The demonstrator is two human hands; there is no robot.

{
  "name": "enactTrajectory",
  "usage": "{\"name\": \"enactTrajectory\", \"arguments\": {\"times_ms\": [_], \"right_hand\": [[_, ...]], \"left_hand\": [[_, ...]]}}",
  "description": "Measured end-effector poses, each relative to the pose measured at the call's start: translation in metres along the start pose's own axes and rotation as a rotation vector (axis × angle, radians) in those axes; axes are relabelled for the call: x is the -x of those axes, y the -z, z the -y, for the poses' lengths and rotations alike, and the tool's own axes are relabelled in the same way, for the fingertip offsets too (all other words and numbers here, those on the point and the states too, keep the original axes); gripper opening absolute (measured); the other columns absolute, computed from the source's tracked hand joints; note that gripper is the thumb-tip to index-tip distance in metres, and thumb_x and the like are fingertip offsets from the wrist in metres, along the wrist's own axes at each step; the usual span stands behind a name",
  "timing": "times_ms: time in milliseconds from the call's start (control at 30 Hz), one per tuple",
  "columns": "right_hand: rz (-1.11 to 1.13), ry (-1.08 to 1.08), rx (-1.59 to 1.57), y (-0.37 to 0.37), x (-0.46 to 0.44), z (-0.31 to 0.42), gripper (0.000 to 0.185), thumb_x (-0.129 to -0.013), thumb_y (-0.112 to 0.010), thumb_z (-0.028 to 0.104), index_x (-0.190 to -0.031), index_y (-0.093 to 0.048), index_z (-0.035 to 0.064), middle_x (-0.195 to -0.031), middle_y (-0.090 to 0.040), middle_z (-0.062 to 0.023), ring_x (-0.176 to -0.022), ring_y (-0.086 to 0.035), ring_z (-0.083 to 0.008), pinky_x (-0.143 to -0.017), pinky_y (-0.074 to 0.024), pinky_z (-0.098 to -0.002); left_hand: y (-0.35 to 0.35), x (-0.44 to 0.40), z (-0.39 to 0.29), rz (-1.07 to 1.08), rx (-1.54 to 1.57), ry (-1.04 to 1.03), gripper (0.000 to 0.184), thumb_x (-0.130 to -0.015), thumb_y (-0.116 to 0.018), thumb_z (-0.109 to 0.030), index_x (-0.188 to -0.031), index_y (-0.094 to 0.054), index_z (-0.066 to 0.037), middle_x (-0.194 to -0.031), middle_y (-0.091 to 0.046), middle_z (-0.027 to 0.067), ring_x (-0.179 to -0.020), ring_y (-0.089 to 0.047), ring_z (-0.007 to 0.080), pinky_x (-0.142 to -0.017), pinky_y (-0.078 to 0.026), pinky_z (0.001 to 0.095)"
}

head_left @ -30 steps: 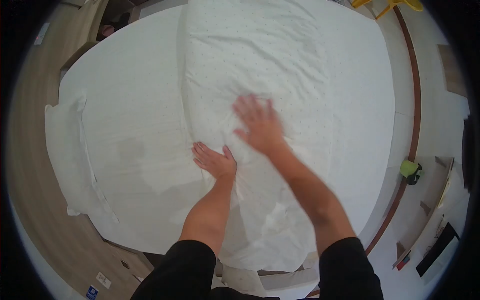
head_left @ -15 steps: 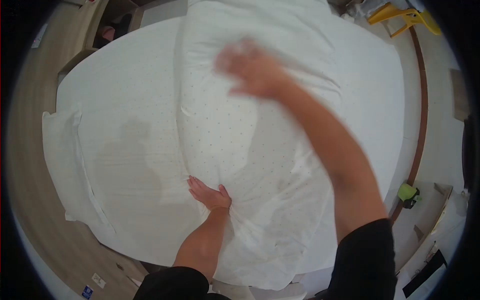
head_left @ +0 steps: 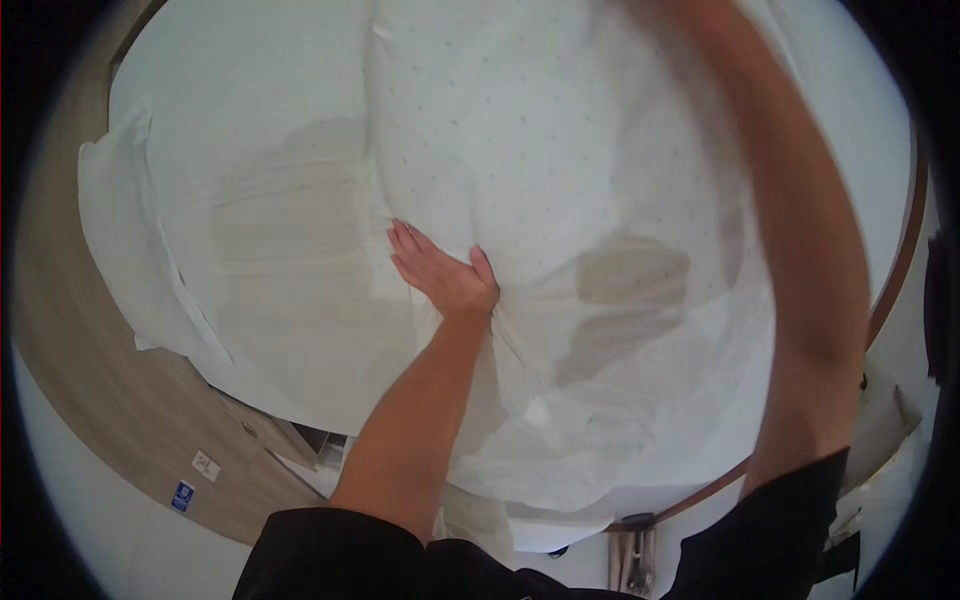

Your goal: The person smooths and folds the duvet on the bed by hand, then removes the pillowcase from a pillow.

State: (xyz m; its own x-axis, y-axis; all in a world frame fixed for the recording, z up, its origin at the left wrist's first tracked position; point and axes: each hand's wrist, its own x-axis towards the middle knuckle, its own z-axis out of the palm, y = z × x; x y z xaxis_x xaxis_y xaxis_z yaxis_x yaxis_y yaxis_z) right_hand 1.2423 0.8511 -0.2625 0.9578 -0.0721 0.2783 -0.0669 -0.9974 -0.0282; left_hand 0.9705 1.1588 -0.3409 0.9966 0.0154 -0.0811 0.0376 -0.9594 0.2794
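My left hand (head_left: 447, 275) lies flat on a white dotted blanket (head_left: 540, 130), its fingers stretched out and the thumb apart. It rests by the blanket's left edge, and creases run out from the wrist. My right arm reaches far forward across the blanket's right side. My right hand (head_left: 680, 12) is at the top edge of the view, smeared by motion and partly cut off, so its fingers cannot be made out. Under the blanket is the white sheet (head_left: 270, 290) of the bed, with shadows across both.
A white pillow (head_left: 125, 230) stands along the bed's left edge against a wooden headboard (head_left: 60, 300). A blue label (head_left: 182, 496) and a small white card are on the wood at lower left. A brown strip (head_left: 885, 290) runs along the right side.
My right hand has swept forward and to the right, from the blanket's middle to the top edge. The view has tilted down; my left hand stays flat on the same part of the blanket.
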Motion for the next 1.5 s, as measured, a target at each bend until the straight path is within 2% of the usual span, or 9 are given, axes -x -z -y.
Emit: {"name": "enactTrajectory", "arguments": {"times_ms": [133, 367, 467, 567, 667, 1000, 1167, 1400, 1500], "right_hand": [[0.14, 0.253, -0.417, 0.023, 0.132, 0.076, 0.072, -0.088, -0.058, 0.051, -0.143, -0.044, 0.0065, -0.154, -0.036, -0.0137, -0.144, -0.029, -0.0333, -0.117, -0.0119, -0.0595], [0.534, -0.502, 0.158, 0.112, 0.222, -0.054, 0.061, -0.102, -0.042, 0.037, -0.153, -0.026, 0.0078, -0.16, -0.022, -0.013, -0.147, -0.02, -0.0347, -0.119, -0.0163, -0.0527], [0.283, -0.381, 0.443, 0.111, 0.256, -0.016, 0.061, -0.101, -0.043, 0.037, -0.151, -0.029, 0.0053, -0.158, -0.026, -0.0155, -0.145, -0.025, -0.0359, -0.117, -0.0199, -0.0537], [0.546, -0.295, -0.018, 0.127, 0.305, 0.088, 0.064, -0.092, -0.052, 0.052, -0.145, -0.043, 0.0167, -0.151, -0.043, -0.0081, -0.141, -0.034, -0.0283, -0.115, -0.0219, -0.0543], [0.256, -0.042, -0.258, 0.119, 0.422, 0.171, 0.071, -0.089, -0.056, 0.055, -0.146, -0.042, 0.0153, -0.153, -0.038, -0.0099, -0.143, -0.031, -0.0277, -0.116, -0.016, -0.0586], [0.6, -0.626, 0.474, 0.211, 0.619, 0.051, 0.062, -0.101, -0.035, 0.052, -0.154, -0.029, 0.0204, -0.161, -0.023, -0.0087, -0.147, -0.018, -0.036, -0.115, -0.0122, -0.0634], [0.451, -0.349, -0.004, 0.241, 0.61, 0.231, 0.061, -0.092, -0.053, 0.035, -0.149, -0.039, 0.0169, -0.158, -0.031, -0.0082, -0.145, -0.025, -0.0355, -0.113, -0.0154, -0.0666], [0.676, -0.75, -0.011, 0.242, 0.837, 0.313, 0.078, -0.091, -0.057, 0.035, -0.153, -0.024, 0.0016, -0.16, -0.019, -0.0184, -0.15, -0.013, -0.034, -0.118, -0.0034, -0.0568], [0.89, -0.737, 0.094, 0.29, 0.907, 0.32, 0.078, -0.092, -0.057, 0.034, -0.154, -0.021, 0.002, -0.161, -0.018, -0.0162, -0.149, -0.016, -0.0329, -0.115, -0.0081, -0.0631]], "left_hand": [[-0.006, 0.002, 0.001, -0.025, -0.077, -0.025, 0.089, -0.085, -0.057, -0.028, -0.148, -0.009, 0.013, -0.156, -0.013, 0.0279, -0.147, -0.008, 0.0426, -0.117, -0.004, 0.0568], [-0.002, 0.004, -0.01, -0.109, -0.084, -0.014, 0.081, -0.093, -0.05, -0.038, -0.147, -0.015, 0.01, -0.155, -0.017, 0.0275, -0.145, -0.013, 0.0413, -0.116, -0.01, 0.0557], [-0.009, 0.009, -0.001, -0.201, -0.092, -0.045, 0.085, -0.09, -0.054, -0.043, -0.147, -0.018, 0.009, -0.152, -0.024, 0.0284, -0.143, -0.019, 0.0426, -0.115, -0.014, 0.0564], [-0.007, 0.015, 0.001, -0.259, -0.057, -0.031, 0.088, -0.089, -0.054, -0.048, -0.147, -0.02, 0.009, -0.15, -0.028, 0.0289, -0.141, -0.023, 0.0429, -0.114, -0.017, 0.056], [0.005, 0.024, 0.003, -0.266, -0.006, -0.017, 0.088, -0.089, -0.051, -0.051, -0.147, -0.02, 0.009, -0.15, -0.028, 0.0292, -0.141, -0.024, 0.0428, -0.114, -0.018, 0.0552], [0.05, 0.044, 0.043, -0.088, 0.208, -0.318, 0.091, -0.089, -0.052, -0.055, -0.149, -0.022, 0.006, -0.154, -0.02, 0.0316, -0.147, -0.016, 0.0403, -0.117, -0.011, 0.057], [0.119, 0.25, 0.078, 0.262, -0.071, -0.693, 0.075, -0.091, -0.054, -0.042, -0.151, -0.029, -0.006, -0.159, -0.023, 0.0182, -0.148, -0.018, 0.0367, -0.116, -0.01, 0.0621], [0.16, 0.515, 0.261, 1.042, 0.113, -0.829, 0.065, -0.09, -0.056, -0.031, -0.146, -0.037, -0.004, -0.158, -0.025, 0.0155, -0.147, -0.021, 0.033, -0.118, -0.015, 0.0565], [0.154, 0.537, 0.315, 1.535, 0.132, -0.427, 0.042, -0.092, -0.053, -0.027, -0.126, -0.056, -0.002, -0.132, -0.054, 0.0187, -0.124, -0.05, 0.0343, -0.104, -0.039, 0.0511]]}}
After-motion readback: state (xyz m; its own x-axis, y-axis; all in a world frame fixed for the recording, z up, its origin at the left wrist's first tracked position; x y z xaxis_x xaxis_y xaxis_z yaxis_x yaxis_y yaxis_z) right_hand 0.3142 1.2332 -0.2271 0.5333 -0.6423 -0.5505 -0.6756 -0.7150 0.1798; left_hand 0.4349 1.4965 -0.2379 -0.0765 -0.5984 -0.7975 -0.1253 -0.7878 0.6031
